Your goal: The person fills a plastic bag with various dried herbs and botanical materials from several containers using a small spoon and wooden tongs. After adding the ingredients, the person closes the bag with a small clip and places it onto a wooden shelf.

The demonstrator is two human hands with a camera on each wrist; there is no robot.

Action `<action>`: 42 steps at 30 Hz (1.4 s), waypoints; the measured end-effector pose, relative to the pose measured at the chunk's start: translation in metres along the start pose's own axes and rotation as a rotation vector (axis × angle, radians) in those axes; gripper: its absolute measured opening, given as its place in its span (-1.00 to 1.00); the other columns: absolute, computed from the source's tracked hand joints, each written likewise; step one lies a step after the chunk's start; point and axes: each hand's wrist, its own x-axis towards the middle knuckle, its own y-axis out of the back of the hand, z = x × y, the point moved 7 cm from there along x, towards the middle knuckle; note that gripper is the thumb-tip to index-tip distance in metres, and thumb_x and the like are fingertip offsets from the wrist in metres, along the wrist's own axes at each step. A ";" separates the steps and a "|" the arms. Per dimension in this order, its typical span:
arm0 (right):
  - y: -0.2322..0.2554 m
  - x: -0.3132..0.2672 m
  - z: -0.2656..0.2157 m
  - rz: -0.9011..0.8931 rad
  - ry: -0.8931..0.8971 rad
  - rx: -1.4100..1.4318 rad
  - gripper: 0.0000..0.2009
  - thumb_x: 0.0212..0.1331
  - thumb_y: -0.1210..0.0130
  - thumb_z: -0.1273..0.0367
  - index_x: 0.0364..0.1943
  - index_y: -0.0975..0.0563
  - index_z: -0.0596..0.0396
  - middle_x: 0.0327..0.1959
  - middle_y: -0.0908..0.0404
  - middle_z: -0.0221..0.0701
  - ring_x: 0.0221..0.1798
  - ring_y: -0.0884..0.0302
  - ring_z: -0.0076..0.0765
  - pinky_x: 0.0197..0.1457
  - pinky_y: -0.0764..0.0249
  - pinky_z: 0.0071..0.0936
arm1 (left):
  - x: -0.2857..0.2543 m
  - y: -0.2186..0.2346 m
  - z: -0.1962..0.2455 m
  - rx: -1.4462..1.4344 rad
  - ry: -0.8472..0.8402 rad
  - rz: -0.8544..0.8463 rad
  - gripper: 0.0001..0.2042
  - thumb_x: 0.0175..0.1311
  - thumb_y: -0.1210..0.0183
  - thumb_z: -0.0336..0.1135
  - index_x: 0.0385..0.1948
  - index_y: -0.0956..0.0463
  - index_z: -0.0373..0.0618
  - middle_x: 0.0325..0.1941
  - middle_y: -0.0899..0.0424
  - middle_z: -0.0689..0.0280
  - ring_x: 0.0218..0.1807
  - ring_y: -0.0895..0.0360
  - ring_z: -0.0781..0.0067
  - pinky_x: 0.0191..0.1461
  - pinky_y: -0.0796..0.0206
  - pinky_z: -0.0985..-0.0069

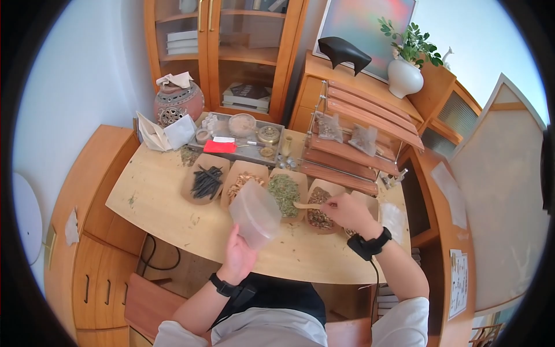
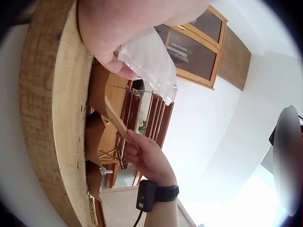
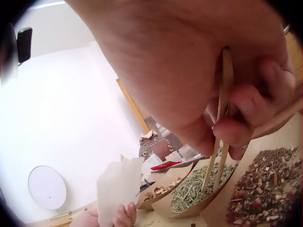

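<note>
My left hand (image 1: 239,254) holds a translucent white pouch (image 1: 254,214) with a serrated edge over the front of the table. In the left wrist view the pouch (image 2: 150,61) extends beyond my fingers. Between the fingers and thumb of my right hand (image 1: 351,213) is a pair of wooden tweezers (image 1: 308,206). Its two prongs point down into the dried green herb (image 3: 191,191), their tips overlapping it in the right wrist view. Below my right hand lies a paper tray of reddish-brown dried flower mix (image 1: 319,217).
Paper trays of dark sticks (image 1: 206,181) and pale dried slices (image 1: 243,183) stand to the left. Behind them is a grey tray (image 1: 237,151) with jars and a red packet (image 1: 219,147). A tiered wooden rack (image 1: 341,155) holds bagged goods; a patterned pot (image 1: 179,104) stands back left.
</note>
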 end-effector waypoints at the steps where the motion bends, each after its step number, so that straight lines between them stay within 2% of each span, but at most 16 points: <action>1: 0.001 0.001 -0.009 0.022 0.026 0.001 -0.75 0.25 -0.17 0.17 -0.25 -0.73 0.00 -0.30 -0.73 -0.19 -0.24 -0.67 0.02 -0.16 -0.57 -0.12 | 0.000 0.000 0.000 -0.002 0.003 -0.002 -0.45 0.60 0.25 -0.03 0.48 -0.05 -0.12 0.52 -0.25 0.20 0.54 -0.18 0.21 0.61 0.02 0.18; 2: 0.000 0.001 -0.017 0.044 0.053 0.002 -0.76 0.24 -0.17 0.18 -0.26 -0.73 -0.01 -0.30 -0.73 -0.20 -0.24 -0.67 0.01 -0.16 -0.57 -0.12 | 0.000 -0.001 0.001 -0.004 0.006 -0.003 -0.45 0.60 0.25 -0.03 0.48 -0.05 -0.11 0.52 -0.25 0.21 0.54 -0.18 0.21 0.61 0.02 0.17; 5: -0.001 -0.001 -0.047 0.188 0.316 -0.023 -0.82 0.18 -0.20 0.22 -0.33 -0.72 -0.03 -0.34 -0.71 -0.26 -0.24 -0.67 -0.05 -0.18 -0.58 -0.16 | 0.000 -0.001 0.001 0.003 0.011 -0.007 -0.45 0.59 0.24 -0.03 0.48 -0.05 -0.10 0.52 -0.25 0.22 0.54 -0.18 0.21 0.60 0.02 0.16; 9: -0.016 -0.012 -0.071 0.314 0.495 -0.266 -0.88 0.06 -0.20 0.31 -0.51 -0.64 0.01 -0.43 -0.66 -0.31 -0.33 -0.66 -0.14 -0.26 -0.57 -0.20 | 0.000 -0.002 0.001 -0.001 0.007 -0.008 -0.46 0.60 0.25 -0.04 0.49 -0.05 -0.10 0.53 -0.24 0.22 0.54 -0.18 0.21 0.60 0.01 0.17; 12: -0.024 -0.005 -0.057 0.333 0.383 -0.365 -0.87 0.07 -0.17 0.31 -0.53 -0.63 0.00 -0.46 -0.66 -0.30 -0.37 -0.66 -0.11 -0.29 -0.56 -0.17 | 0.000 -0.002 0.001 -0.004 0.003 -0.006 -0.46 0.60 0.26 -0.05 0.49 -0.04 -0.10 0.53 -0.24 0.22 0.54 -0.18 0.21 0.60 0.01 0.17; 15: -0.017 -0.001 -0.035 0.345 0.298 -0.274 -0.86 0.15 -0.19 0.26 -0.42 -0.70 -0.08 -0.49 -0.65 -0.30 -0.41 -0.64 -0.05 -0.32 -0.57 -0.18 | -0.001 -0.001 0.002 0.003 0.001 -0.006 -0.46 0.60 0.27 -0.05 0.49 -0.04 -0.10 0.53 -0.23 0.23 0.54 -0.17 0.22 0.60 0.01 0.18; 19: 0.001 -0.001 -0.018 0.282 0.074 -0.243 -0.76 0.21 -0.15 0.17 -0.36 -0.73 -0.03 -0.48 -0.69 -0.21 -0.40 -0.66 0.02 -0.30 -0.59 -0.14 | -0.001 -0.002 0.002 0.001 0.009 -0.018 -0.46 0.60 0.26 -0.05 0.49 -0.04 -0.10 0.53 -0.23 0.23 0.54 -0.17 0.24 0.61 0.02 0.19; 22: 0.005 0.003 -0.009 0.185 -0.017 -0.201 -0.75 0.21 -0.16 0.15 -0.35 -0.74 -0.03 -0.46 -0.69 -0.19 -0.37 -0.67 0.02 -0.26 -0.59 -0.13 | -0.001 -0.003 0.002 -0.012 0.018 -0.014 -0.46 0.60 0.25 -0.05 0.49 -0.04 -0.09 0.53 -0.24 0.24 0.54 -0.18 0.24 0.60 0.01 0.20; 25: -0.008 0.015 0.001 0.077 -0.032 -0.127 -0.73 0.22 -0.11 0.15 -0.32 -0.73 -0.03 -0.39 -0.72 -0.19 -0.26 -0.69 0.00 -0.17 -0.61 -0.12 | -0.001 -0.004 0.002 -0.012 0.016 -0.019 -0.46 0.60 0.25 -0.05 0.49 -0.04 -0.08 0.53 -0.24 0.24 0.54 -0.18 0.25 0.60 0.01 0.21; 28: -0.016 0.023 -0.001 0.054 -0.006 -0.113 -0.73 0.21 -0.12 0.13 -0.32 -0.73 -0.05 -0.35 -0.73 -0.22 -0.21 -0.69 -0.01 -0.12 -0.60 -0.12 | -0.002 -0.005 0.003 -0.009 0.008 -0.024 -0.47 0.60 0.24 -0.05 0.49 -0.04 -0.08 0.53 -0.25 0.25 0.54 -0.18 0.25 0.60 0.01 0.21; 31: -0.016 0.022 -0.013 0.063 0.015 -0.183 -0.75 0.21 -0.12 0.14 -0.32 -0.73 -0.06 -0.34 -0.73 -0.25 -0.22 -0.69 -0.02 -0.13 -0.60 -0.13 | -0.001 -0.005 0.003 -0.010 0.002 -0.026 -0.47 0.60 0.24 -0.05 0.49 -0.05 -0.08 0.52 -0.26 0.25 0.54 -0.18 0.25 0.60 0.01 0.21; 37: -0.026 0.024 -0.010 0.074 0.049 -0.175 -0.77 0.24 -0.14 0.15 -0.29 -0.73 -0.09 -0.35 -0.71 -0.18 -0.24 -0.66 0.03 -0.18 -0.57 -0.11 | 0.000 -0.003 0.002 -0.029 -0.003 -0.029 -0.48 0.61 0.24 -0.06 0.48 -0.07 -0.09 0.52 -0.27 0.25 0.53 -0.20 0.26 0.60 -0.01 0.22; 40: -0.035 0.029 0.013 0.080 0.074 0.052 -0.73 0.25 -0.15 0.14 -0.22 -0.74 -0.04 -0.31 -0.71 -0.13 -0.20 -0.67 0.01 -0.14 -0.57 -0.18 | 0.000 -0.003 0.004 -0.014 -0.006 -0.018 -0.48 0.61 0.24 -0.06 0.48 -0.07 -0.10 0.51 -0.27 0.24 0.52 -0.21 0.25 0.60 -0.02 0.22; 42: -0.045 0.037 0.031 0.026 0.070 0.246 -0.73 0.26 -0.17 0.17 -0.15 -0.73 0.01 -0.33 -0.72 -0.16 -0.26 -0.67 -0.11 -0.16 -0.54 -0.26 | -0.001 -0.002 0.004 -0.006 -0.006 -0.015 -0.48 0.61 0.24 -0.06 0.48 -0.07 -0.11 0.51 -0.27 0.24 0.52 -0.21 0.25 0.60 -0.03 0.21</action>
